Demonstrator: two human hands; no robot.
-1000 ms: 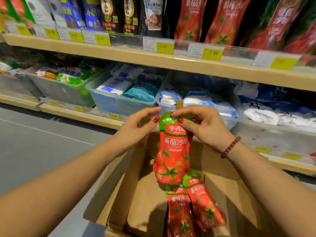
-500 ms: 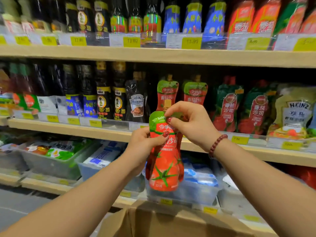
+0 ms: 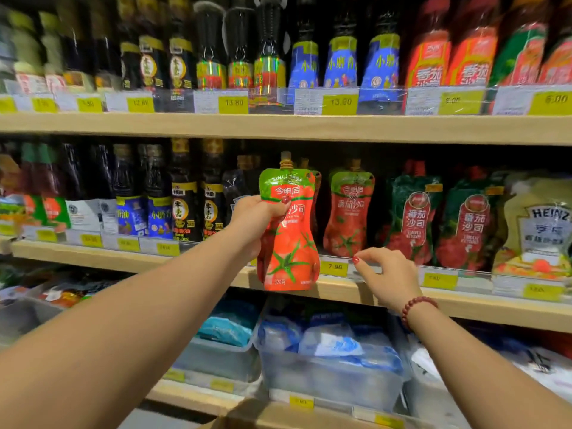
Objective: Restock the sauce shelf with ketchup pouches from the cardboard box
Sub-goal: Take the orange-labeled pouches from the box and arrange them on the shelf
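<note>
Gripping a ketchup pouch (image 3: pixel 289 243) around its narrow upper part, the left hand (image 3: pixel 250 218) holds it upright in front of the sauce shelf (image 3: pixel 464 308) in the head view. The thumb (image 3: pixel 278 204) lies across the pouch's printed front, while the other fingers wrap behind it, out of sight. The pouch's base hangs below the thumb, level with the shelf's wooden front edge, and its spout cap rises above the fingers.

To the right of that grip, the right hand (image 3: pixel 390 277) holds nothing. Its fingers (image 3: pixel 368 258) are loosely curled, with the tips at the clear rail along the shelf edge, just beside a yellow price tag (image 3: pixel 334 267). Whether they touch the rail cannot be told. A bead bracelet (image 3: pixel 418 306) circles that wrist.

Above the right fingertips, a matching shelved pouch (image 3: pixel 348 212) stands upright. Far below both hands, a corner of the cardboard box (image 3: pixel 247 421) shows at the frame's bottom.
</note>
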